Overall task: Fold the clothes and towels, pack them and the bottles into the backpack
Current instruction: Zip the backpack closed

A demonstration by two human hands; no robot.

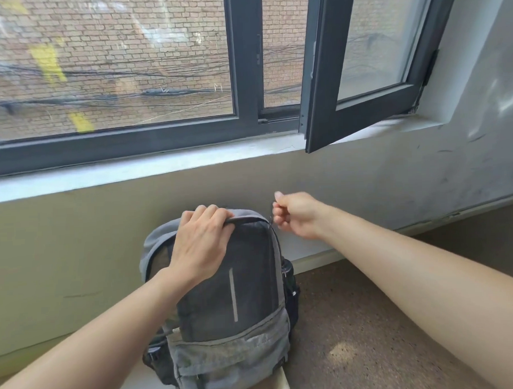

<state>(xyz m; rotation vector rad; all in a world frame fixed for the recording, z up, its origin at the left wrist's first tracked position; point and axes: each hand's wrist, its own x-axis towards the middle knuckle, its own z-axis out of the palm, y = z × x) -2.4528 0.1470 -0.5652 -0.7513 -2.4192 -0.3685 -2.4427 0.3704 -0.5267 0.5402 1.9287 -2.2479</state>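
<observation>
You're facing a backpack (221, 300) showing light grey below and charcoal above — one pale stripe running down it — while the side-pocket bottle (290, 280) is looking black, possibly.

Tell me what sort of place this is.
Probably a plain room in a city building: a dark-framed window with one sash swung open, a brick wall and overhead cables close outside, and a scuffed plaster wall behind the backpack, over a speckled floor.

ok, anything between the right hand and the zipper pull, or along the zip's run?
Nothing: the right hand pinches the zipper pull at the top right corner of the backpack. The left hand grips over the top edge, likely in the way if the zip runs left.
</observation>
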